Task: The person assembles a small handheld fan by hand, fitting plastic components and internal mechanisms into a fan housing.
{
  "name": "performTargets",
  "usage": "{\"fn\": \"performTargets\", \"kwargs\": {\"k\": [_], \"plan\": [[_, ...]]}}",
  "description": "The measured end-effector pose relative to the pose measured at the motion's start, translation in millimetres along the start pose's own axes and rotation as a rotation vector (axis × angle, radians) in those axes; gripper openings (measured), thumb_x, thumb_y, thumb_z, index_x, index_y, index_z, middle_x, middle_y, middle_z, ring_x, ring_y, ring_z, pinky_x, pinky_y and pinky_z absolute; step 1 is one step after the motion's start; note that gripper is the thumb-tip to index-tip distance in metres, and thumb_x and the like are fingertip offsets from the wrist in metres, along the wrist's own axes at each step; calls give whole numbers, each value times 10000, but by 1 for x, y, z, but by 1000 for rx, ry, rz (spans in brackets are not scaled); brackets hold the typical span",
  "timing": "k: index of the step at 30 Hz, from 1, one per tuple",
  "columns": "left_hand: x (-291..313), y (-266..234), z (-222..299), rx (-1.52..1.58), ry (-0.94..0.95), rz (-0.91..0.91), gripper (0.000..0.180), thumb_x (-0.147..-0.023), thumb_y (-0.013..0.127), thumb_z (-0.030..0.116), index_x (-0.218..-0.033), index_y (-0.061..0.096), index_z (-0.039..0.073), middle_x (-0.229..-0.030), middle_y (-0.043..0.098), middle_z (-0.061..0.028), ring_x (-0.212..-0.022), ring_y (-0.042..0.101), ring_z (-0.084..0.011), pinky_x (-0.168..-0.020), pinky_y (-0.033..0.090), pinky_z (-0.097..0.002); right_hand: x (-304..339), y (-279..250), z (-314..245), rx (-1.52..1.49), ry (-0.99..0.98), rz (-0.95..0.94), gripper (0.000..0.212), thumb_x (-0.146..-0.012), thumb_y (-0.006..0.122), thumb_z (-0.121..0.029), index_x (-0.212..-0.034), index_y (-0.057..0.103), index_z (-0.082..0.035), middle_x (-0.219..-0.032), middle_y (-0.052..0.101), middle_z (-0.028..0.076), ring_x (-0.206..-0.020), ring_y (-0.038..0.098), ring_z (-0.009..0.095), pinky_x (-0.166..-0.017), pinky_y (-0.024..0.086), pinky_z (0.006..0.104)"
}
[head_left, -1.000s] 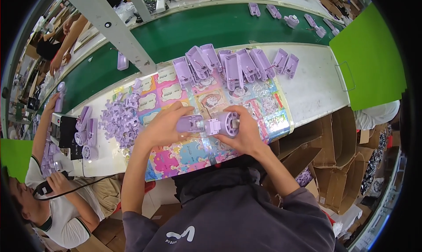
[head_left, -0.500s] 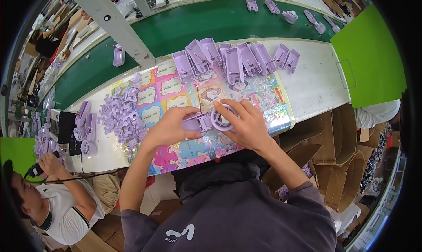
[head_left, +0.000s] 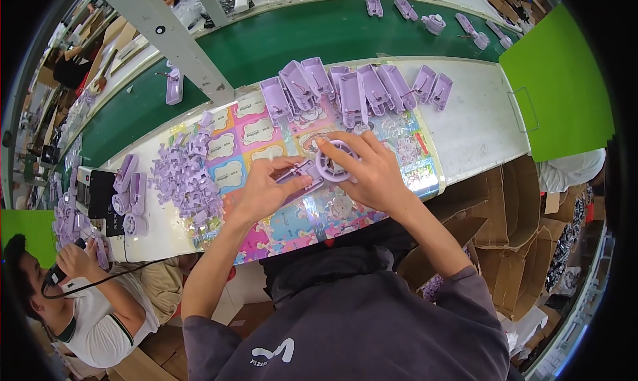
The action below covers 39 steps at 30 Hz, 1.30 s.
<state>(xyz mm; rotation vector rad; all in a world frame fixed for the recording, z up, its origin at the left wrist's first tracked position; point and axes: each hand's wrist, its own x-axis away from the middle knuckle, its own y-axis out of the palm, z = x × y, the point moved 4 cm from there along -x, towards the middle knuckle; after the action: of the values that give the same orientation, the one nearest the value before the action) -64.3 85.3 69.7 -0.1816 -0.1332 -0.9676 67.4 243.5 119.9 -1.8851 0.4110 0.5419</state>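
Lilac fan body, head view: smooth moulded plastic, comprising a trough-shaped handle and a round, spoked ring, held over the middle of the glossy, colour-printed sheet. Left hand: thumb and fingers clamped on the handle. Right hand: fingers closed on the ring's rim. At the sheet's left edge, a heap of small, angular lilac pieces; along its far edge, hollow, round-ended shells; beyond it, a flat green belt.

A long dark-green conveyor belt — a slanted grey metal post in front — open brown cardboard boxes at right
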Motion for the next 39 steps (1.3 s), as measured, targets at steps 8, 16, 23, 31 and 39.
{"fn": "performTargets", "kwargs": {"k": [8, 16, 23, 31, 39], "plan": [[-19, -2, 24, 53, 106, -98, 417, -808, 848, 69, -1170, 705, -80, -1070, 745, -129, -975, 657, -130, -895, 511, -273, -17, -26, 14, -210, 49, 40, 837, -592, 848, -15, -1380, 621, -182, -1247, 622, 53, -962, 584, 290, -820, 540, 392], [-109, -16, 100, 111, 234, 111, 266, -867, 798, 108, -1079, 731, -40, -956, 731, -38, -826, 647, -84, -756, 522, -236, 1, -45, 62, -293, 368, 457, 764, -784, 810, -22, -1465, 464, -33, -1186, 630, 127, -835, 594, 188, -684, 511, 300], [-280, -126, 35, 53, -2, 557, 332, -795, 842, 206, -937, 732, -74, -901, 731, -113, -737, 664, -166, -631, 501, -325, 78, 23, 90, -317, 622, 224, 240, -879, 692, -14, -1117, 664, -29, -883, 636, 102, -637, 608, 193, -584, 491, 311], [-327, -147, -39, 94, -136, 842, 401, -742, 869, 226, -966, 743, -82, -985, 743, -158, -847, 695, -248, -745, 531, -392, 67, 24, 91, -293, 624, 219, 108, -869, 710, -14, -975, 689, -22, -777, 629, 80, -580, 581, 164, -541, 461, 298], [-317, -162, -33, -202, -176, 824, 334, -779, 804, 302, -865, 772, -19, -923, 746, -187, -838, 705, -279, -781, 526, -397, 67, 28, 97, -293, 652, 231, 95, -867, 703, -41, -961, 689, -40, -803, 637, 95, -590, 627, 218, -553, 500, 333]]}}
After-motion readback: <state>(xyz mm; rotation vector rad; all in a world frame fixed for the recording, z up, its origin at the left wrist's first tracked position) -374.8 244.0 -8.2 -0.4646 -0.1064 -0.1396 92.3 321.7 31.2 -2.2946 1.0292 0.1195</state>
